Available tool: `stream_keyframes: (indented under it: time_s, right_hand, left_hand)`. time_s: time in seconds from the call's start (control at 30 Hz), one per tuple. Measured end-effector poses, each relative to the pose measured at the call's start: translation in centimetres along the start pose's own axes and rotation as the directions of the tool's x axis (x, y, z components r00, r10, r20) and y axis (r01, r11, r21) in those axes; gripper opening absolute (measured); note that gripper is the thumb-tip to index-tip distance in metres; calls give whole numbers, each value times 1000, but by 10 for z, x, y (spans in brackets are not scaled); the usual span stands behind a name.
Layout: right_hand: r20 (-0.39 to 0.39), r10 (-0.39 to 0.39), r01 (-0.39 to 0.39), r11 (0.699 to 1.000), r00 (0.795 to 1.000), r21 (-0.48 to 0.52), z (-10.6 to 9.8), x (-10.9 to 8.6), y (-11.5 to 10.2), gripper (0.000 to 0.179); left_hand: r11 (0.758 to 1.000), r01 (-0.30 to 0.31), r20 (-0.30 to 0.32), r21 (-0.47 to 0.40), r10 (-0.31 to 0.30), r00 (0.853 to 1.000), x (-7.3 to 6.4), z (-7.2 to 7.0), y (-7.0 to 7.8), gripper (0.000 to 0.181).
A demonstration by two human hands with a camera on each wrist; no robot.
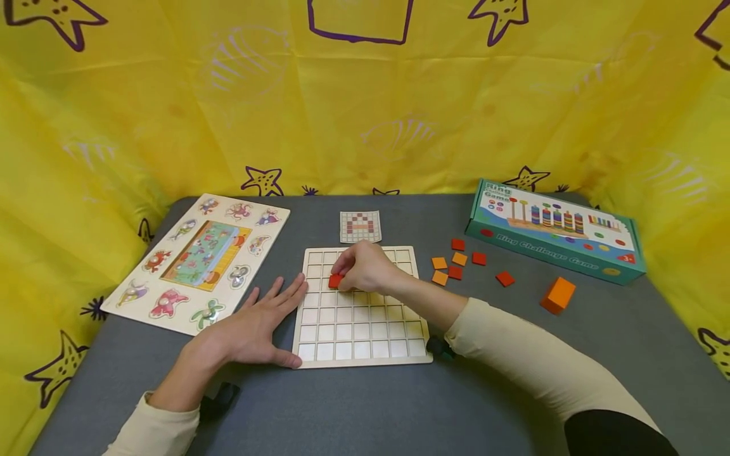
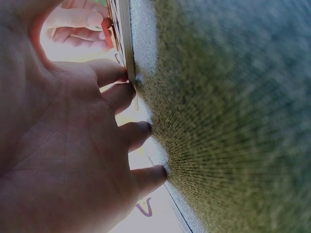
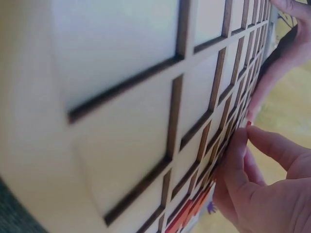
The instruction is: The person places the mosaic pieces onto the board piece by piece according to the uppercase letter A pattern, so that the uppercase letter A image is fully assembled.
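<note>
A light wooden grid board (image 1: 365, 363) with square cells lies at the middle of the table. My right hand (image 1: 367, 267) is over its upper left part, pinching a red square tile (image 1: 335, 280) between thumb and fingers. In the left wrist view, the red tile (image 2: 106, 35) stands tilted on edge close to the board. My left hand (image 1: 256, 326) is spread flat, its thumb and a fingertip against the board's left edge. The right wrist view shows red and orange tiles (image 3: 181, 215) in cells, which my right hand hides in the head view.
Behind the board lies a pattern card (image 1: 360, 227). Several loose red and orange tiles (image 1: 455, 272) are scattered to the right, near an orange block (image 1: 557, 295) and a green ring game box (image 1: 556, 231). A sea-animal peg puzzle (image 1: 196, 259) lies at left. A yellow curtain (image 1: 365, 95) surrounds the table.
</note>
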State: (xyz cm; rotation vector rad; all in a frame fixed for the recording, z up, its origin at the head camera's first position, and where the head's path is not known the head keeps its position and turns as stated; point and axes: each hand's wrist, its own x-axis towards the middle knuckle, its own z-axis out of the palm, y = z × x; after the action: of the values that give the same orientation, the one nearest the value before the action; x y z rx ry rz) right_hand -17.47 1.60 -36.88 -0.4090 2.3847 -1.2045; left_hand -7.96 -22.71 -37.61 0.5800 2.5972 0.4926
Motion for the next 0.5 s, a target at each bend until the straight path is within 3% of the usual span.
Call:
stream_keyframes:
  time_s: [0.5]
  right_hand:
    - [-9, -24, 23, 995, 1000, -101, 7, 5, -7, 25]
  left_hand:
    - [1000, 1, -1, 0, -1, 1000, 1, 1, -1, 130]
